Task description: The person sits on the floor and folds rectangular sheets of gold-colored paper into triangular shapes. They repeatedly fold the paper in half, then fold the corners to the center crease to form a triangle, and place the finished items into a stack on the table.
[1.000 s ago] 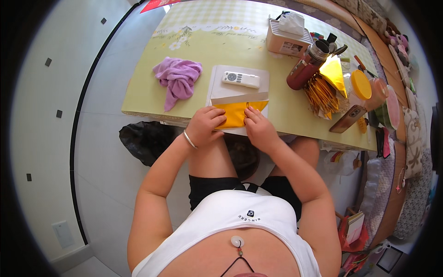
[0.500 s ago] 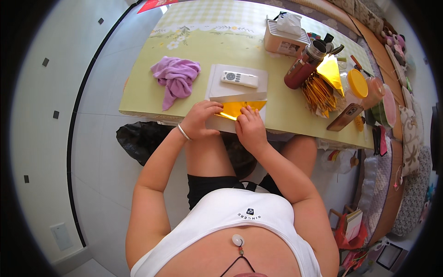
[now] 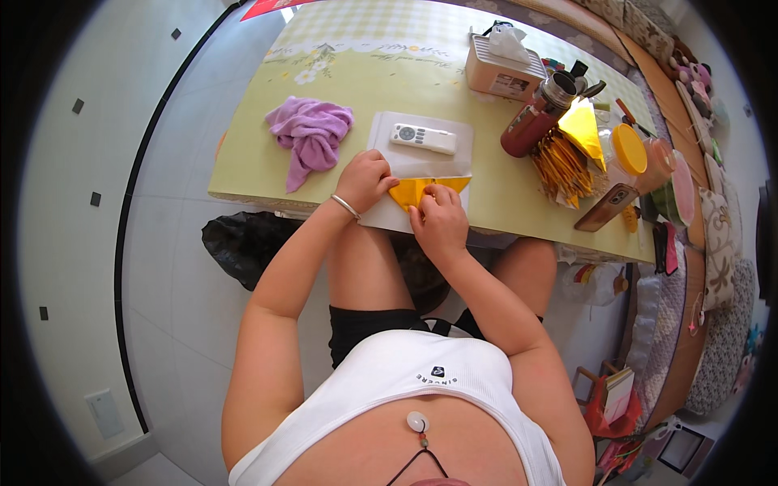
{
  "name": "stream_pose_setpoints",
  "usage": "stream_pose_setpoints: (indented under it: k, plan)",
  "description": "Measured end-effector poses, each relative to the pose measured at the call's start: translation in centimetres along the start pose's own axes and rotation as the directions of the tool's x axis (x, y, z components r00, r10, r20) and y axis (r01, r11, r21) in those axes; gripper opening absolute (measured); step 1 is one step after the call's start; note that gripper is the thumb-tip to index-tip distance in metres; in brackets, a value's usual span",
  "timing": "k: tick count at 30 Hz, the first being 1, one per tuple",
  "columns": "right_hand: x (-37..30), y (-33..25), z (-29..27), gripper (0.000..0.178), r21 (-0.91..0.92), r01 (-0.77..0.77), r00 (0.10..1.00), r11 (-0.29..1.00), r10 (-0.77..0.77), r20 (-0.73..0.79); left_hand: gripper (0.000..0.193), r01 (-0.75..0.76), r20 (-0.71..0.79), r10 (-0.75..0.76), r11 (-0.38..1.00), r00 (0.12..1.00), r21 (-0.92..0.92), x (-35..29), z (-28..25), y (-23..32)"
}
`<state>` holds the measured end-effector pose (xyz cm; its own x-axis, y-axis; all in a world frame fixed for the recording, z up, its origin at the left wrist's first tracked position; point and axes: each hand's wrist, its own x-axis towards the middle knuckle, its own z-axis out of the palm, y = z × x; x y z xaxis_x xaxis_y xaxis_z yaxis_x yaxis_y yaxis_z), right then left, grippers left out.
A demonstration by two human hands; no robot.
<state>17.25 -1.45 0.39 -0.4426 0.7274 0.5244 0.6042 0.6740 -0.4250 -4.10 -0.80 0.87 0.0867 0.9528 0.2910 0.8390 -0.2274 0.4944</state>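
Note:
A sheet of gold foil paper [image 3: 408, 191], folded with a straight far edge and slanting sides, lies on a white pad [image 3: 382, 219] at the table's near edge. My left hand [image 3: 362, 183], a silver bangle on its wrist, is closed with its thumb and fingers at the foil's left corner. My right hand [image 3: 442, 223] presses its bent fingers and thumb on the foil's near right part, covering some of it. Beyond the foil, a white remote control [image 3: 422, 138] rests on the far part of the pad.
A purple cloth [image 3: 310, 134] lies crumpled at left. To the right stand a dark red thermos [image 3: 531, 121], a bundle of folded gold foil pieces [image 3: 561, 166], a phone [image 3: 606, 206] and a yellow-lidded jar [image 3: 629, 149]. A tissue box [image 3: 504, 69] stands farther back.
My left hand has shifted slightly away from me and curled at the foil's corner. The foil's visible shape has changed, its left side now slanting. My right hand has stayed nearly in place.

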Motion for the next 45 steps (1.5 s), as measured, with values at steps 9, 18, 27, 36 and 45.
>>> stream_pose_setpoints:
  k: [9,18,27,36,45]
  plan:
    - [0.1,0.3,0.8,0.034,-0.173,0.086,0.995,0.981,-0.092,-0.028,0.019,0.051,0.048,-0.055,0.995,0.997,0.082,0.4,0.1,0.8]
    - [0.5,0.1,0.9,0.04,-0.231,0.113,0.993,0.966,-0.103,0.052,0.016,-0.014,-0.241,0.07,0.973,0.968,0.229,-0.6,0.1,2.6]
    - [0.4,0.4,1.0,0.041,-0.245,0.109,0.993,0.963,-0.092,0.079,0.019,-0.122,-0.117,0.153,0.963,0.981,0.241,-2.9,-1.0,3.3]
    - [2.2,3.4,-1.1,0.058,-0.106,-0.042,0.991,0.993,0.055,0.124,0.026,-0.019,-0.28,0.11,0.951,0.954,0.31,0.9,0.7,3.2]
    - [5.1,6.3,-1.9,0.046,-0.202,0.41,0.89,0.889,-0.341,0.301,0.018,-0.135,0.125,0.103,0.951,0.987,0.278,0.3,1.3,5.0]
